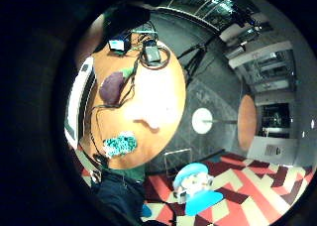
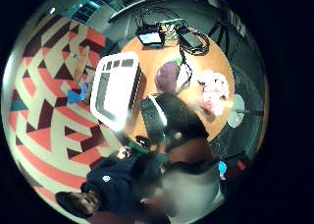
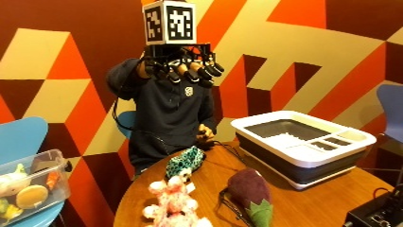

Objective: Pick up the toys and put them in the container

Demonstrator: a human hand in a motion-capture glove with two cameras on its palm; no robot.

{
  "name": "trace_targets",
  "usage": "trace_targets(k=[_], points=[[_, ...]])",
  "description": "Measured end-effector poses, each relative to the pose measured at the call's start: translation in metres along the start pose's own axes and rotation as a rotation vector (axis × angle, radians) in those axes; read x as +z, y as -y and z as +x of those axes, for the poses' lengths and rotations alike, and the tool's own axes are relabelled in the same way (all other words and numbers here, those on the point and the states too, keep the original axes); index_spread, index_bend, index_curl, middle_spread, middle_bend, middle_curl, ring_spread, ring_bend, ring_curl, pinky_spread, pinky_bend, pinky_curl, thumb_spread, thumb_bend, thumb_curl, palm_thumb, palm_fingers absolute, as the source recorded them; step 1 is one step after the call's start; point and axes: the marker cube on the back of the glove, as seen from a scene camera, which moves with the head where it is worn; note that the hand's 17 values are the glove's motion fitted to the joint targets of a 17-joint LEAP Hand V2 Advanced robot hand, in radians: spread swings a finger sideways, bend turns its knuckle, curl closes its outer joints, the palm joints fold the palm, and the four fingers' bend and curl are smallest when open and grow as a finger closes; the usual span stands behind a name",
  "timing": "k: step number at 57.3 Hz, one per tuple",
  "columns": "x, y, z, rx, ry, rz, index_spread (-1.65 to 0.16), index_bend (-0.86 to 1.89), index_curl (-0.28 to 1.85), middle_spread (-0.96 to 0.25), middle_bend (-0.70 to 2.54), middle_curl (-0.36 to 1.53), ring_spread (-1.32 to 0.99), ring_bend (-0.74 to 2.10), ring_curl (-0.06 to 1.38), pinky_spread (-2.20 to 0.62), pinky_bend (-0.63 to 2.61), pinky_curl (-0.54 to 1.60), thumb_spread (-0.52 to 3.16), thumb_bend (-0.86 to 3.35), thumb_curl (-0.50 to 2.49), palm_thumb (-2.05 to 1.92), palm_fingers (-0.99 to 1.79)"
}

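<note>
The round wooden table (image 3: 327, 203) is taken as the landmark and is shown from the outside view. On it, toward its far right edge, a white-rimmed, dark-walled rectangular plastic container (image 3: 302, 146) is set; its main compartment and three small side pockets are seen from above in the thumb-side palm view (image 2: 117, 89). Behind the table's far edge a seated person in a dark hooded top (image 3: 170, 118) is shown. The black-gloved right hand (image 3: 179, 68) is raised high above the table's far edge, level with the person's head; its fingers are loosely curled and nothing is held in them. The bare other hand (image 3: 205, 131) is rested at the table's far edge.

Three toys lie on the table, apart from the container. A purple plush aubergine with a green stalk (image 3: 249, 191) is placed near the table's middle. A pink-and-white plush animal (image 3: 173, 203) is placed at the near left edge. A teal-and-black spotted plush toy (image 3: 184, 161) is placed near the far edge, just beside the bare hand.
</note>
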Motion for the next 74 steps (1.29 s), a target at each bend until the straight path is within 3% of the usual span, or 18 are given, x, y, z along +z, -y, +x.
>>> trace_targets(k=[9, 22, 39, 57, 74], points=[[-0.002, 0.004, 0.002, 0.004, 0.010, 0.005, -0.22, 0.14, 0.08, -0.07, 0.18, 0.10, -0.04, 0.21, 0.06, 0.01, 0.59, 0.18, 0.96, 0.02, 0.05, 0.02, -0.04], [0.007, 0.010, 0.004, 0.021, 0.007, -0.032, -0.26, 0.14, 0.15, -0.08, 0.18, 0.18, -0.06, 0.23, 0.12, 0.01, 0.62, 0.24, 1.27, 0.00, 0.11, 0.00, -0.08], [0.049, 0.029, 0.018, 0.084, 0.006, -0.104, -0.27, 0.12, 0.19, -0.09, 0.14, 0.22, -0.05, 0.17, 0.16, 0.03, 0.70, 0.30, 1.34, -0.02, 0.17, -0.02, -0.18], [0.157, 0.043, 0.052, 0.149, 0.066, -0.242, -0.28, 0.09, 0.19, -0.08, 0.08, 0.19, -0.02, 0.16, 0.18, 0.06, 0.85, 0.35, 1.31, -0.02, 0.21, -0.01, -0.31], [0.247, 0.035, 0.066, 0.309, 0.162, -0.369, -0.28, 0.07, 0.17, -0.06, 0.03, 0.13, 0.03, 0.16, 0.18, 0.09, 1.08, 0.41, 1.22, -0.01, 0.25, 0.02, -0.36]])
